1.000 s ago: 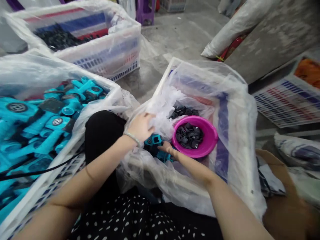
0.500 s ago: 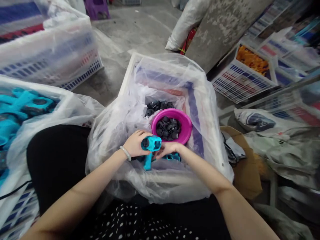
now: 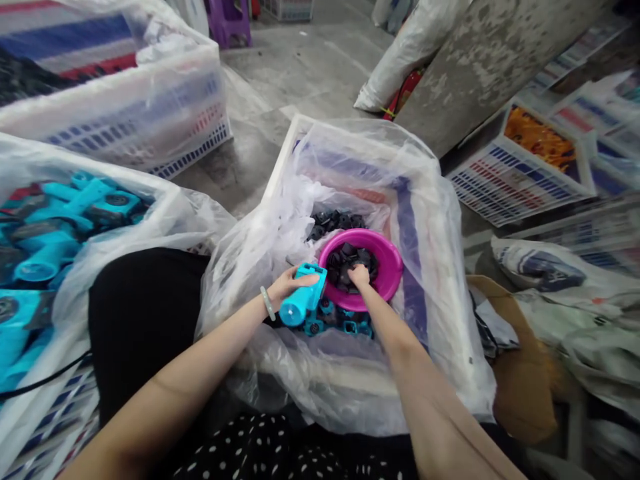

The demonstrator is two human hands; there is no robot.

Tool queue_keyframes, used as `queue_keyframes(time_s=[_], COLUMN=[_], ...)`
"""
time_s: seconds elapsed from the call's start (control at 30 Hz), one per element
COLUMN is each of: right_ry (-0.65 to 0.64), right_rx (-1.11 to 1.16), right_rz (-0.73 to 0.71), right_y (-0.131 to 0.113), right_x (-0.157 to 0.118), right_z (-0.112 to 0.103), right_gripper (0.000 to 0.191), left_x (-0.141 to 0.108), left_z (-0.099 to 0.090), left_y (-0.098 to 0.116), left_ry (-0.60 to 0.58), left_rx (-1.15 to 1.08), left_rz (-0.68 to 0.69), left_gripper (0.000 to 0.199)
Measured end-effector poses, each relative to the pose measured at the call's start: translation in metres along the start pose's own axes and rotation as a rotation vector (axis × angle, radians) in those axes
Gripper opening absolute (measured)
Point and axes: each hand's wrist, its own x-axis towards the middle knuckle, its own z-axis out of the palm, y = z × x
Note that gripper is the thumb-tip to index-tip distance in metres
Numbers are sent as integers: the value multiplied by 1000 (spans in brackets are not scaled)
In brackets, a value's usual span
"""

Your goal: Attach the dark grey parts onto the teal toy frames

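Observation:
My left hand (image 3: 289, 283) is closed around a turquoise plastic housing (image 3: 303, 293), its round end turned towards me, above the lined crate. My right hand (image 3: 359, 275) reaches into a magenta bowl (image 3: 389, 270), its fingers curled together among small black plastic pieces (image 3: 343, 257); the fingertips are hidden, and I cannot make out what they hold. More turquoise parts (image 3: 350, 325) lie in the crate below the bowl, on the near side. Behind the bowl is a further heap of black pieces (image 3: 333, 221) on the clear plastic liner.
The white crate (image 3: 445, 320) with its plastic liner stands in front of me. At left, another lined crate (image 3: 165, 213) holds many turquoise housings (image 3: 75, 213). A basket (image 3: 500, 180) of orange parts stands at right, near sacks (image 3: 550, 260) and a cardboard box (image 3: 525, 373).
My right hand has moved from beside the turquoise housing into the bowl of black pieces. The housing has been turned in my left hand. The whole view has shifted slightly.

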Motion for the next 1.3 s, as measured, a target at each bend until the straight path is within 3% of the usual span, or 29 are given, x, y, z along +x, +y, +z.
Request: queue_keyframes(time_s=[0.1,0.2,0.33,0.43,0.6,0.73,0.87,1.03,1.13,1.23,1.3], right_ry=[19,-3,-222,-232,-97,-142,-97,-109,-144,-202,-264], right_rx=[-28,3,171,292,384,349,257,219,245,361,577], right_rz=[71,5,-277,-300,-285,-301,-319,-422,-401,-326,-221], right_y=[-5,-36,-80,-88,-88,-101,-113,-114,-111,-107,-103], right_x=[2,-34,-96,-117,-123,-127,-127,-120,-115,-109,-108], right_z=[-14,-34,-58,-64,-63,-65,-66,-66,-66,-65,-61], right_gripper=[24,23,47,58,69,61,61,59,56,54,63], left_x=[-5,-15,-31,-38,-45,-51,-55,-59,-58,-55,-52], left_z=[4,11,16,14,8,6,3,0,-3,-4,-2], left_y=[-5,-14,-22,-19,-8,-1,7,15,14,10,7], left_ry=[-45,-44,-149,-222,-273,-266,-240,-273,-259,-305,-360], left_rx=[341,729,816,861,927,974,1015,961,970,954,874], left_rz=[42,145,291,395,496,562,592,633,673,786,909], left_gripper=[52,57,63,76,93,93,96,102,106,90,76])
